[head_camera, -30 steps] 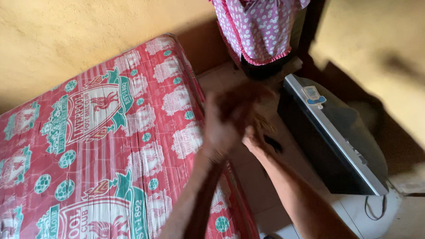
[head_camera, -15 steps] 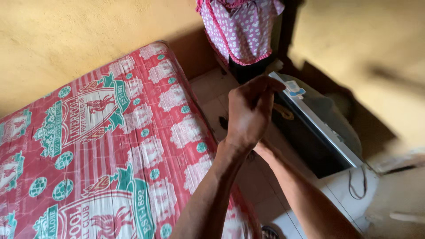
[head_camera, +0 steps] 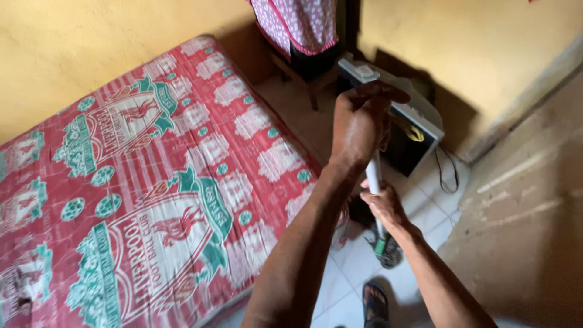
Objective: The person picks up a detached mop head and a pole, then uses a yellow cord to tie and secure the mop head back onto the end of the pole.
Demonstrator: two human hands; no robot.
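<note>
Tiled floor (head_camera: 425,212), white handle (head_camera: 375,176) upright, gripped

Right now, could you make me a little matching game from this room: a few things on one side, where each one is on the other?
Things:
1. left hand
2. right hand
3. mattress
4. old television

Places:
A. on the floor by the yellow wall
B. top of the white handle
C. lower on the handle
D. left of both arms

Pairs: 1-B, 2-C, 3-D, 4-A
</note>
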